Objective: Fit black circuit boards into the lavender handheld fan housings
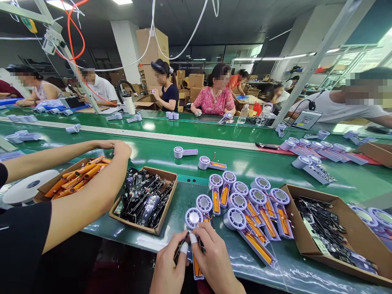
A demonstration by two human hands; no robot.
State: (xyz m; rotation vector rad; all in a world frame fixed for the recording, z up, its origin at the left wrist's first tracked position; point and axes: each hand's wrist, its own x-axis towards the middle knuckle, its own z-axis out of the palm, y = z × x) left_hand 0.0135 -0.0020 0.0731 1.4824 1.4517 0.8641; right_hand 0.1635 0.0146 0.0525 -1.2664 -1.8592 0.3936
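My left hand [171, 263] is closed on a thin dark circuit board [181, 247], with a white cover on the thumb. Close beside it, my right hand [212, 258] pinches at the board's upper end; what lies between its fingertips is too small to make out. Beneath both hands is a lilac handheld fan [193, 219], its round head pointing away from me. An orange battery [197, 269] shows in its opened handle, partly covered by my right hand. Several similar fans [236, 219] with orange batteries and red wires lie just to the right.
A carton of circuit boards [143, 200] stands left, another carton [333, 228] right. A co-worker's arms [88, 196] reach around a box of orange batteries [81, 177] beside a white roll [29, 185]. Beyond runs a green conveyor [147, 151] with scattered fans; people sit across it.
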